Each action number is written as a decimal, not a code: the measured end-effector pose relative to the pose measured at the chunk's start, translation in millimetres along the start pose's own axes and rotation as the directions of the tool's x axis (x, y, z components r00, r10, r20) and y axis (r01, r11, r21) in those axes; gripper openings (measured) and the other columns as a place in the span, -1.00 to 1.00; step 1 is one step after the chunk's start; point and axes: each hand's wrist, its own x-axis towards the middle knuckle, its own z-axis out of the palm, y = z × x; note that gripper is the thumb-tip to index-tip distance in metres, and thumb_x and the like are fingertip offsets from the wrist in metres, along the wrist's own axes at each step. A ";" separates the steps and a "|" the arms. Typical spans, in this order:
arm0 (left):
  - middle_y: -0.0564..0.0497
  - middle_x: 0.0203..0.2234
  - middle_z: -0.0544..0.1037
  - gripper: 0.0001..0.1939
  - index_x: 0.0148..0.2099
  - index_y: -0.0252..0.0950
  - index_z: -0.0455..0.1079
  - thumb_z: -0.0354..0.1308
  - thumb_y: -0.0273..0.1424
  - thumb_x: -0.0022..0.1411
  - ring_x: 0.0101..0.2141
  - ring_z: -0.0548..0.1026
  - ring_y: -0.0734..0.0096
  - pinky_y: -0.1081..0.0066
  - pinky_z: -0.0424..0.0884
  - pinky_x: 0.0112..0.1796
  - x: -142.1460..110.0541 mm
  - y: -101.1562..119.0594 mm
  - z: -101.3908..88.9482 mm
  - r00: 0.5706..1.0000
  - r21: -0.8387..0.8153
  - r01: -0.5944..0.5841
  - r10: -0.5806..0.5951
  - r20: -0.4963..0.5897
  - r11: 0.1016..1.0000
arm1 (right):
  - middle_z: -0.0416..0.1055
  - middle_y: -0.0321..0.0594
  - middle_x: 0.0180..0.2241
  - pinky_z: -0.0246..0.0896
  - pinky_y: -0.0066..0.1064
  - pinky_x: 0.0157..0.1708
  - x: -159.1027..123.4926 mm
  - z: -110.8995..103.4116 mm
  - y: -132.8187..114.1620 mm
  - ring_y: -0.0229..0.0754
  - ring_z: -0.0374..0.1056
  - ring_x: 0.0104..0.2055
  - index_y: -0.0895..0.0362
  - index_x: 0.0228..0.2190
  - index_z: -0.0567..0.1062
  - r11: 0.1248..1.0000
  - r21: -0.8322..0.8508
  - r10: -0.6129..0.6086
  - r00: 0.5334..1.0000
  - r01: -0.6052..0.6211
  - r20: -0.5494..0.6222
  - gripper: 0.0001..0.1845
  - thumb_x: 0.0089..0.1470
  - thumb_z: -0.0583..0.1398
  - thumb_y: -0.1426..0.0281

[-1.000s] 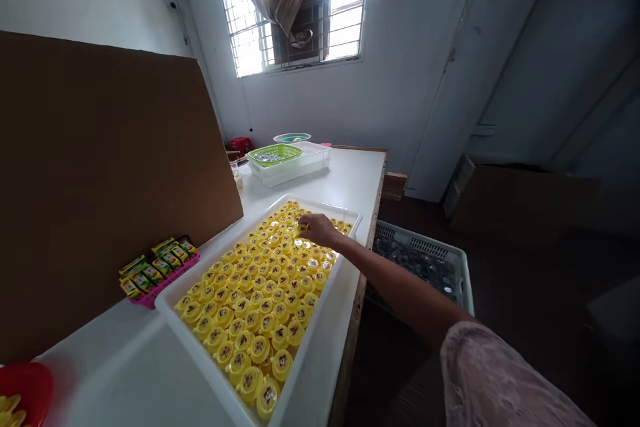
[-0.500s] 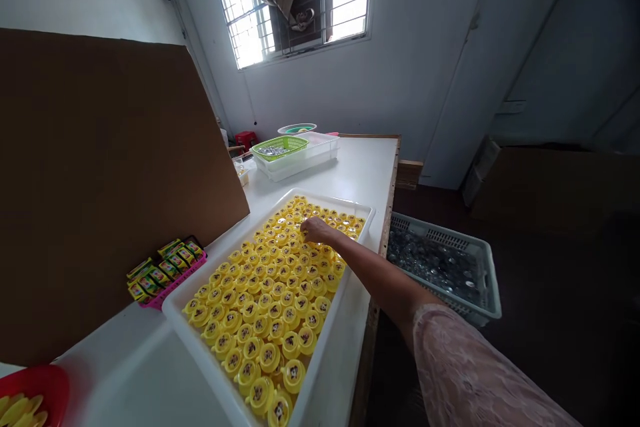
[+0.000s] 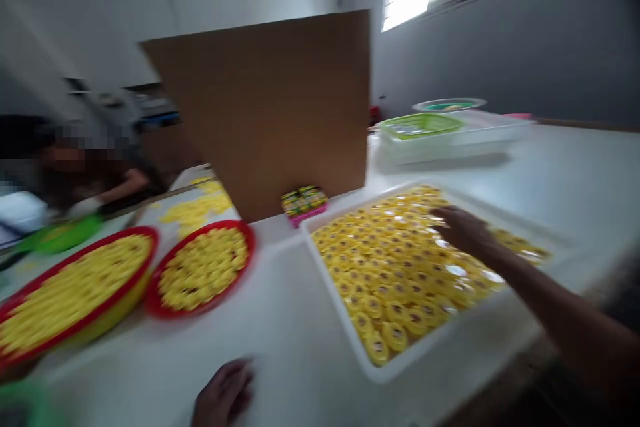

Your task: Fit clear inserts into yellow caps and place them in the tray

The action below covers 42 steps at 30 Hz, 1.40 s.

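The whole view is motion-blurred. My right hand (image 3: 463, 230) rests over the yellow round caps (image 3: 395, 273), which fill a white rectangular tray (image 3: 345, 327) in dense rows. I cannot tell whether its fingers hold a cap. At the bottom edge, my left hand (image 3: 223, 393) is partly cut off above the white table (image 3: 290, 353), and nothing shows in it. Beyond it lie two red-rimmed trays: a round one (image 3: 203, 267) and a larger oval one (image 3: 75, 287), both packed with yellow caps.
A cardboard sheet (image 3: 280, 107) stands upright on the table, with a pink basket of green-and-yellow packets (image 3: 304, 205) at its foot. A green basket (image 3: 420, 127) sits on a clear plastic tray at the back. A co-worker's arm (image 3: 117, 190) works at the far left.
My view has swung sharply left, bringing the red trays and a co-worker into sight. My left hand has entered at the bottom, while my right hand stays over the caps.
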 end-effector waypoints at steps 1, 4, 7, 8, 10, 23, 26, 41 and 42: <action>-0.03 -0.47 0.50 -0.62 -0.31 -0.25 0.43 0.25 -0.07 -0.08 -0.50 0.46 0.28 0.31 0.43 -0.44 2.5 -3.9 -10.4 1.000 -0.073 0.017 -0.017 0.007 0.997 | 0.41 0.10 -0.09 0.19 -0.32 -0.30 1.4 6.0 -3.3 -0.08 0.39 -0.21 0.23 -0.12 0.48 0.999 -0.020 -0.045 0.994 0.043 -0.096 -0.68 0.03 0.18 0.48; -0.05 -0.48 0.50 -0.61 -0.34 -0.28 0.43 0.25 -0.06 -0.09 -0.51 0.45 0.30 0.36 0.41 -0.47 19.4 -5.3 -37.5 0.999 -0.199 0.036 -0.034 0.011 0.979 | 0.42 0.06 -0.11 0.20 -0.29 -0.34 -5.4 23.8 -38.2 -0.09 0.39 -0.23 0.11 -0.14 0.48 0.955 -0.008 -0.289 0.928 0.295 -0.234 -0.72 0.05 0.19 0.37; -0.07 -0.47 0.50 -0.67 -0.34 -0.28 0.41 0.23 -0.11 -0.01 -0.48 0.46 0.29 0.39 0.41 -0.44 39.3 4.4 -59.0 0.999 -0.267 0.030 -0.036 -0.019 0.963 | 0.42 0.01 -0.12 0.27 -0.26 -0.23 -37.8 27.9 -108.9 -0.10 0.39 -0.19 0.02 -0.16 0.47 0.808 0.123 -0.529 0.802 0.576 -0.278 -0.76 0.09 0.15 0.35; -0.07 -0.48 0.51 -0.69 -0.34 -0.29 0.40 0.24 -0.15 0.00 -0.49 0.46 0.29 0.40 0.41 -0.45 46.1 8.6 -65.1 0.999 -0.289 0.033 -0.043 -0.026 0.957 | 0.42 -0.01 -0.12 0.30 -0.26 -0.22 -51.3 27.3 -135.9 -0.09 0.39 -0.18 0.00 -0.17 0.46 0.760 0.165 -0.583 0.771 0.629 -0.255 -0.77 0.10 0.13 0.35; -0.08 -0.50 0.50 -0.73 -0.34 -0.32 0.37 0.25 -0.23 0.02 -0.51 0.46 0.33 0.42 0.41 -0.46 60.8 16.4 -76.0 0.997 -0.333 0.048 -0.065 -0.040 0.942 | 0.43 -0.05 -0.16 0.34 -0.28 -0.27 -77.6 26.3 -187.6 -0.09 0.40 -0.19 -0.02 -0.21 0.47 0.673 0.254 -0.668 0.718 0.695 -0.195 -0.79 0.12 0.10 0.36; 0.05 -0.63 0.40 -0.77 -0.27 -0.34 0.16 0.15 -0.59 0.04 -0.64 0.43 0.45 0.46 0.41 -0.54 161.7 22.6 -96.1 0.945 -0.550 -0.015 -0.168 -0.280 0.835 | 0.42 -0.14 -0.21 0.35 -0.33 -0.22 -162.1 57.4 -329.6 -0.15 0.38 -0.20 0.03 -0.23 0.45 0.573 0.564 -0.753 0.653 0.594 0.078 -0.79 0.10 0.09 0.46; 0.10 -0.65 0.38 -0.72 -0.23 -0.34 0.16 0.15 -0.60 0.01 -0.68 0.38 0.49 0.52 0.34 -0.61 153.4 18.7 -100.1 0.941 -0.545 -0.021 -0.167 -0.293 0.838 | 0.42 -0.16 -0.21 0.32 -0.35 -0.19 -163.8 55.9 -334.2 -0.17 0.37 -0.18 0.04 -0.23 0.46 0.579 0.585 -0.749 0.655 0.569 0.104 -0.79 0.11 0.09 0.47; 0.02 -0.54 0.42 -0.38 0.12 -0.36 0.13 0.20 -0.45 -0.01 -0.60 0.37 0.46 0.52 0.29 -0.57 52.6 -22.3 -140.7 0.990 -0.316 0.081 -0.112 -0.080 0.945 | 0.44 -0.16 -0.24 0.23 -0.41 -0.19 -165.0 77.5 -358.7 -0.21 0.34 -0.18 0.13 -0.23 0.46 0.577 0.587 -0.757 0.641 0.568 0.125 -0.80 0.15 0.06 0.46; 0.00 -0.50 0.43 -0.32 0.16 -0.35 0.08 0.21 -0.41 -0.01 -0.56 0.40 0.40 0.46 0.33 -0.52 50.3 -20.9 -141.8 0.984 -0.203 0.064 -0.096 -0.153 0.977 | 0.44 -0.16 -0.25 0.22 -0.41 -0.19 -160.1 81.1 -367.4 -0.20 0.32 -0.17 0.14 -0.24 0.46 0.575 0.560 -0.769 0.627 0.597 0.122 -0.81 0.14 0.07 0.48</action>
